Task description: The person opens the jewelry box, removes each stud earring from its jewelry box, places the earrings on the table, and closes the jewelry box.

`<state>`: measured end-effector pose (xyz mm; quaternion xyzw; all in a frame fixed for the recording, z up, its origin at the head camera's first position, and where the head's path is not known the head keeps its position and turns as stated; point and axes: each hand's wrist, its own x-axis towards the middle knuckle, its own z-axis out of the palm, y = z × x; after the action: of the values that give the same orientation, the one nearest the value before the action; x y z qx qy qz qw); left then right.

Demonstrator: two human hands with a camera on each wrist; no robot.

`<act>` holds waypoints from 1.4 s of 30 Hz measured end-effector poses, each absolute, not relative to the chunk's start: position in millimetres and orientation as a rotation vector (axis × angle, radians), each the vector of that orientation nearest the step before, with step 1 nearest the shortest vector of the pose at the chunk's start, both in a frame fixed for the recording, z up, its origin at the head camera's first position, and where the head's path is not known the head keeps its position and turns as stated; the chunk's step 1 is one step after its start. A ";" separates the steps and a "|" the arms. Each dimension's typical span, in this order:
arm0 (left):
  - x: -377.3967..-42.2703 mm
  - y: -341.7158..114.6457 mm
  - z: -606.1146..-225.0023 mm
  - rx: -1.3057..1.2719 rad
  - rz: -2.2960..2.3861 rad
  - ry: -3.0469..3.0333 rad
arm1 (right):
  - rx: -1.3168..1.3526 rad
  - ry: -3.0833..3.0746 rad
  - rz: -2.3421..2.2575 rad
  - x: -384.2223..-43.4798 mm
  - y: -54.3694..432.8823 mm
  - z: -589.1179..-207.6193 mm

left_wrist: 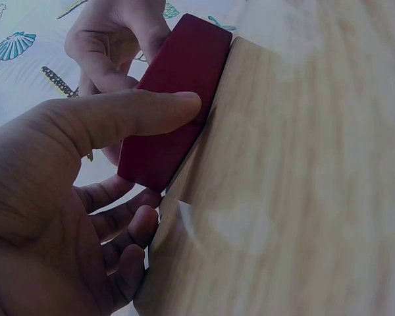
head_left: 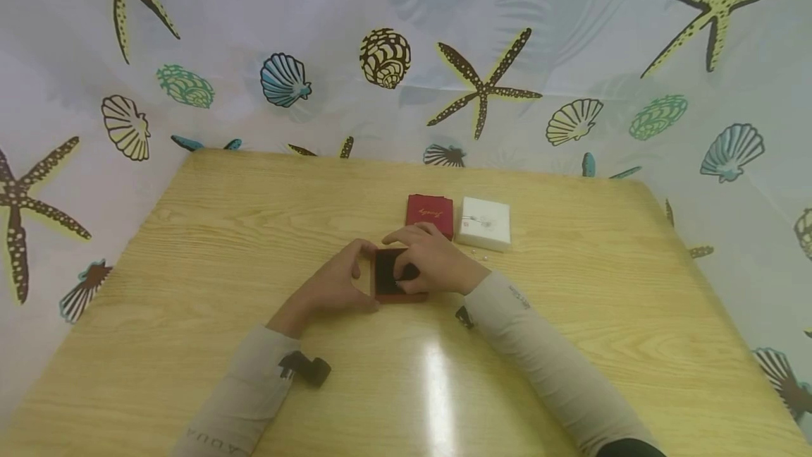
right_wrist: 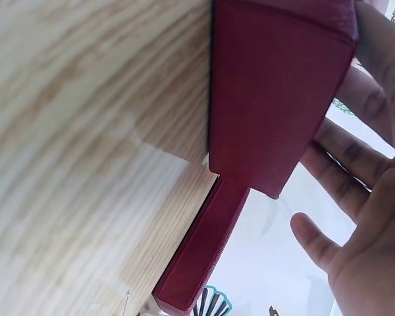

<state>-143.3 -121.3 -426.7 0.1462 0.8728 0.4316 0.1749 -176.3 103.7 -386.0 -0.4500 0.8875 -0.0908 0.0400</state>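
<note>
An open dark red jewelry box point(head_left: 401, 298) with a black lining sits mid-table. My left hand point(head_left: 333, 281) holds it at its left end; in the left wrist view the thumb point(left_wrist: 151, 113) lies along the red side wall. The thumb and bent forefinger of my right hand point(head_left: 434, 259) reach down into the black lining. A tiny bright spot shows by that thumb, too small to identify; whether the fingertips pinch anything is hidden. In the right wrist view the other fingers point(right_wrist: 339, 174) spread beside the box.
A red lid point(head_left: 438, 209) with gold lettering lies just behind the jewelry box. Beside it is a white box point(head_left: 485, 223) with a small printed picture. Some tiny shiny pieces point(head_left: 485, 257) lie before the white box. A patterned cloth point(head_left: 330, 13) hangs behind the wooden table point(head_left: 266, 196).
</note>
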 end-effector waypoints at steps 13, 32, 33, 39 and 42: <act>-140.3 -120.6 -423.8 0.400 1.225 2.457 | -1.336 2.739 -0.383 -176.6 110.1 -380.8; -142.2 -118.2 -426.4 0.402 1.226 2.486 | -1.307 2.808 -0.470 -180.4 137.2 -381.0; -142.6 -118.4 -427.1 0.409 1.228 2.487 | -1.300 2.815 -0.477 -180.6 138.9 -380.5; -143.5 -118.7 -428.3 0.423 1.220 2.498 | -1.227 2.863 -0.483 -181.5 150.7 -377.7; -142.9 -119.2 -427.0 0.402 1.221 2.491 | -1.194 2.875 -0.489 -183.3 157.7 -378.1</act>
<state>-142.9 -119.2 -427.0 0.1413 0.8759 0.4295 0.1685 -183.3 157.7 -378.1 -0.3790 0.9123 -0.1553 -0.0049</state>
